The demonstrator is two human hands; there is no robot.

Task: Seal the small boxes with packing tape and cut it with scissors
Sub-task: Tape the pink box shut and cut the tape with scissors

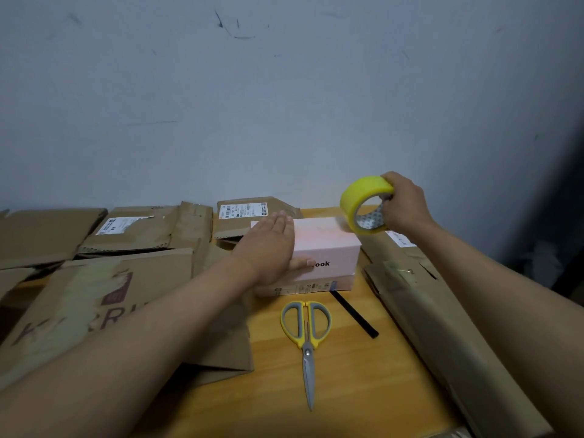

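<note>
The left hand [268, 245] hides part of the pink box's [328, 245] printed word.

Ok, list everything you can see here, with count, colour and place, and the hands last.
box: one, pale pink, table centre
tape roll: one, yellow, held above the box's right end
scissors: one, yellow and grey handles, closed, on the table in front of the box
strip: one, black, right of the scissors
flattened cartons: several, brown, left, behind and right
table: one, orange wood
wall: grey, behind
left hand: flat on the box
right hand: grips the tape roll
</note>
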